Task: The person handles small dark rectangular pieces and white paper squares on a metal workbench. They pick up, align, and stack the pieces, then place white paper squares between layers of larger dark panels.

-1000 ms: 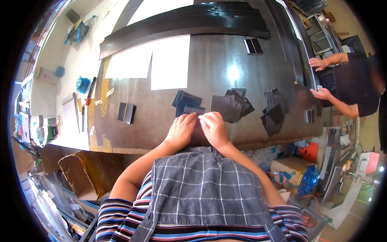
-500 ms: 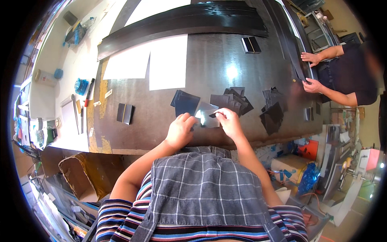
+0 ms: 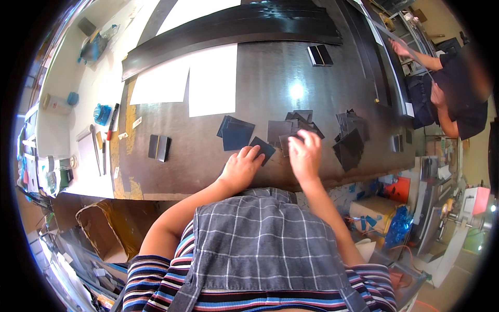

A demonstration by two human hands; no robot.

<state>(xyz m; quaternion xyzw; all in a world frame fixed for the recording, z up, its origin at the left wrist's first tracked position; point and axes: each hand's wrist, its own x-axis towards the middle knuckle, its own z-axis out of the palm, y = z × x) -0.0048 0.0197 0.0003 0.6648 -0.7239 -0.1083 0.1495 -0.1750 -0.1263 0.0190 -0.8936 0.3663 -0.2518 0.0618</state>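
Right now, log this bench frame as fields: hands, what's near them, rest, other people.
left hand: flat on the table, fingertips on a dark square sheet
right hand: over the loose dark sheets, grip unclear
near: stack of blue-grey sheets; fanned dark pile
rest: white paper; long black strips; two small dark blocks
other: a person at the right end

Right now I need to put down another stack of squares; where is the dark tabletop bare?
Bare: between the small black pair and the dark blue square stack, and around the glare above the grey square pile. Crowded: by both hands and the black pile.
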